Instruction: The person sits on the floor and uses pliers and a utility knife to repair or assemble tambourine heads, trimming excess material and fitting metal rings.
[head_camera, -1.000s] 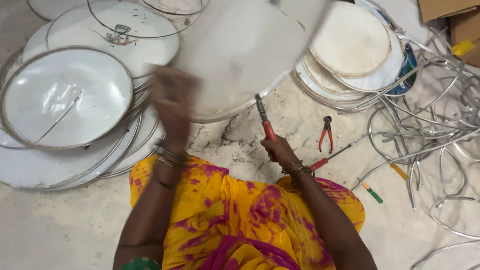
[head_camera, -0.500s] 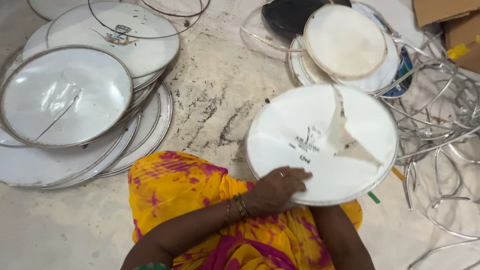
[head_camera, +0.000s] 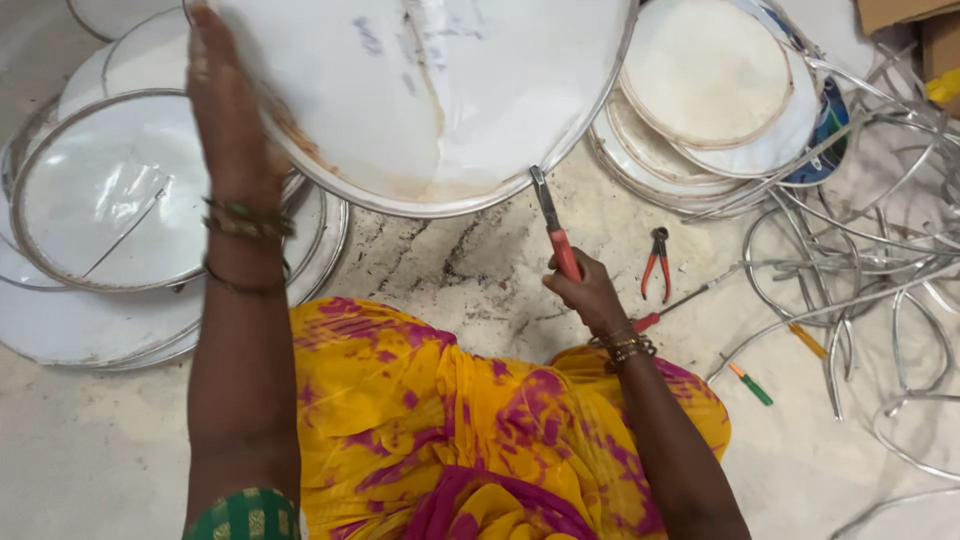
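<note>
Right hand (head_camera: 588, 290) clenched around the red handles of the pliers (head_camera: 553, 225); their tip bites the lower rim of the drum head (head_camera: 440, 90), or so it looks, since the contact spot is small from here. Left hand (head_camera: 225, 100) lies flat against the disc's left edge, fingers spread up along it, steadying rather than clasping.

The drum head is raised and tilted over the stone floor (head_camera: 440, 265), in front of my knees. I judge it light but broad and wobbly: a thin skin stretched in a metal hoop, already creased down the middle, easily torn. Best held by the stiff hoop, never by the membrane.

Left: stack of finished heads (head_camera: 90, 210). Right: spare red pliers (head_camera: 656, 262), green-handled screwdriver (head_camera: 752, 386), tangle of loose metal hoops (head_camera: 860, 290).
</note>
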